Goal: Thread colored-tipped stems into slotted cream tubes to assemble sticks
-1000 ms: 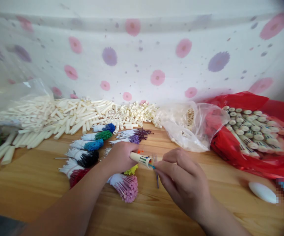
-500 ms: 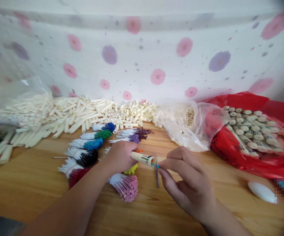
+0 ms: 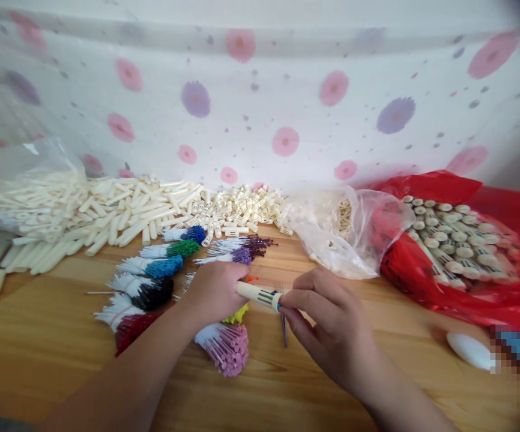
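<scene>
My left hand [image 3: 217, 291] is closed around a cream multicolour pen barrel [image 3: 259, 294], its slotted end pointing right. Several coloured sliders show in the slots. At that end my right hand [image 3: 332, 327] pinches with thumb and forefinger; a speck of blue, from a blue-tipped refill, shows at the barrel's mouth. Most of the refill is hidden by the barrel and fingertips. Beneath and around my left hand lie bundles of refills: pink [image 3: 230, 351], yellow [image 3: 237, 313], dark red [image 3: 129, 330], black [image 3: 152, 291] and light blue [image 3: 165, 266]. Tweezers [image 3: 283, 327] lie just behind the barrel.
Cream barrels [image 3: 129, 210] and short slotted parts [image 3: 242, 207] are heaped along the back. A clear bag [image 3: 332, 240] stands right of them, beside a red bag [image 3: 458, 306] holding assembled barrels [image 3: 462, 240]. A white oval object [image 3: 471, 351] lies at the right. Floral sheeting [image 3: 260, 108] hangs behind.
My right hand has moved left, up against the barrel's end. The blue refill that showed between fingers and barrel is now almost wholly inside. The view has shifted slightly.
</scene>
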A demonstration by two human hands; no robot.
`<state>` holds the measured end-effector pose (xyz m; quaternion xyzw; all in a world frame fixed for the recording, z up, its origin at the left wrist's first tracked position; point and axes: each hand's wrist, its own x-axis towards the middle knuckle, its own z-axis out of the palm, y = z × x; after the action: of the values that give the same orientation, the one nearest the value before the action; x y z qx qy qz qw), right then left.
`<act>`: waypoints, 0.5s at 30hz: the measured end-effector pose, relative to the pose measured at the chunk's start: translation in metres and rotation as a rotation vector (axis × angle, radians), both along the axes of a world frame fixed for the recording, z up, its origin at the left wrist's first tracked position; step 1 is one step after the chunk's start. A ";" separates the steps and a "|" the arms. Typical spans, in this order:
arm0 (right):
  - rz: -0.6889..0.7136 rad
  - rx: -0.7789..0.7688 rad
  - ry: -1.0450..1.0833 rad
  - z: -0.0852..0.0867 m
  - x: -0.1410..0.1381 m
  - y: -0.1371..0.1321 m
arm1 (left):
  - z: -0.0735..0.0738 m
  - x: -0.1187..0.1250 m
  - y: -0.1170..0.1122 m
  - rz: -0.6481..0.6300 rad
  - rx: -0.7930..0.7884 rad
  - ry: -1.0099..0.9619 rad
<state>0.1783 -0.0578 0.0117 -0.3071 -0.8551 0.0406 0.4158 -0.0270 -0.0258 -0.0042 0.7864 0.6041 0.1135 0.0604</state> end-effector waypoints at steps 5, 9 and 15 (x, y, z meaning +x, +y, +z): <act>0.036 -0.095 0.066 0.000 -0.001 -0.001 | 0.002 0.002 0.000 0.042 -0.029 0.034; 0.033 -0.260 0.214 -0.003 -0.007 -0.001 | 0.004 0.004 0.000 0.078 -0.027 0.065; 0.000 -0.492 0.296 -0.004 -0.009 0.004 | 0.007 0.006 -0.004 0.123 0.002 0.135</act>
<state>0.1697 -0.0539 0.0080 -0.3894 -0.7496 0.2911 0.4491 -0.0213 -0.0303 0.0029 0.7539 0.6538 0.0646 0.0117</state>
